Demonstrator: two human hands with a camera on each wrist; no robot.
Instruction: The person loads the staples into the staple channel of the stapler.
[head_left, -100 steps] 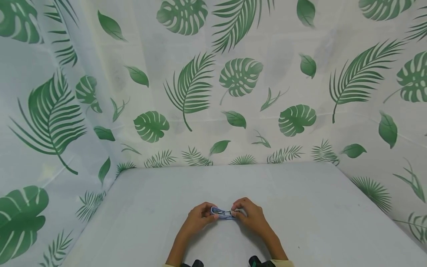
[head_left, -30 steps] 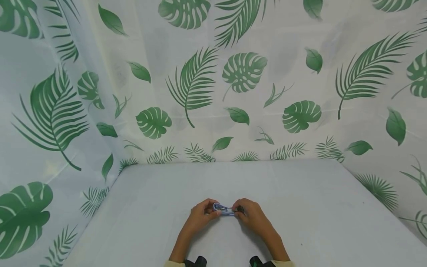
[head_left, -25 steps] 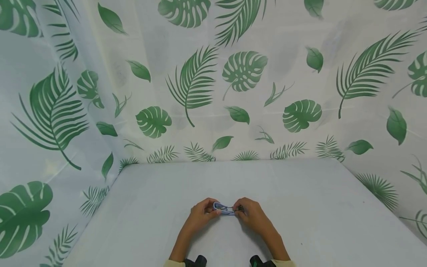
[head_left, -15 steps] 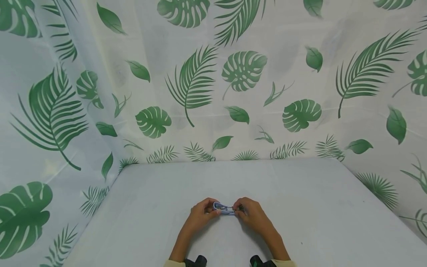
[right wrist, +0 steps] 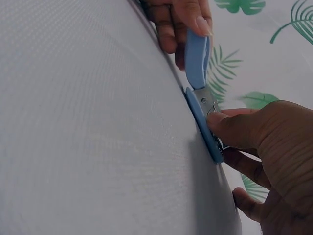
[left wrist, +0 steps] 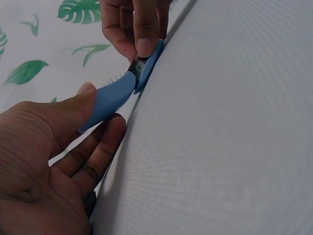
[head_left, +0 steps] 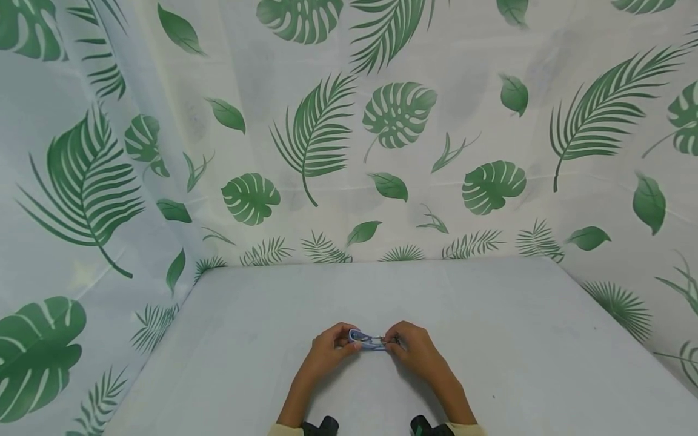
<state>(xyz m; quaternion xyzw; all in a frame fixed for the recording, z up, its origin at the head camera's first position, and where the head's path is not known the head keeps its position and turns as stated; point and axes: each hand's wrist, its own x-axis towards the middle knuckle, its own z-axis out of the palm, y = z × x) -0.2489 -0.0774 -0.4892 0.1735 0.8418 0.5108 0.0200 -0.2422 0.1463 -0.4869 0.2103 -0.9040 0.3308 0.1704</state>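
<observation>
A small blue stapler (head_left: pixel 372 347) with a metal body is between my hands, just over the table. Its hollow blue cover (right wrist: pixel 196 61) is swung up from the flat blue base (right wrist: pixel 199 117), and the riveted metal hinge (right wrist: pixel 203 99) shows between them. My left hand (head_left: pixel 325 352) pinches the cover's end between thumb and fingers. On the other end, my right hand (head_left: pixel 418 354) holds the base and metal part, thumb (right wrist: pixel 222 125) pressed on the metal. Those fingers hide part of the inner mechanism; a bit of thin wire or spring shows beside the thumb.
A white table (head_left: pixel 262 309) lies under both hands. White sheeting with green leaf prints (head_left: pixel 327 181) stands behind it and on both sides. Dark wrist camera mounts (head_left: pixel 327 426) sit by the sleeves at the bottom edge.
My right hand has shifted slightly right along the stapler, and its fingertips uncover a little more of the metal part. The left hand keeps its hold. Earlier, the head view tilted slightly.
</observation>
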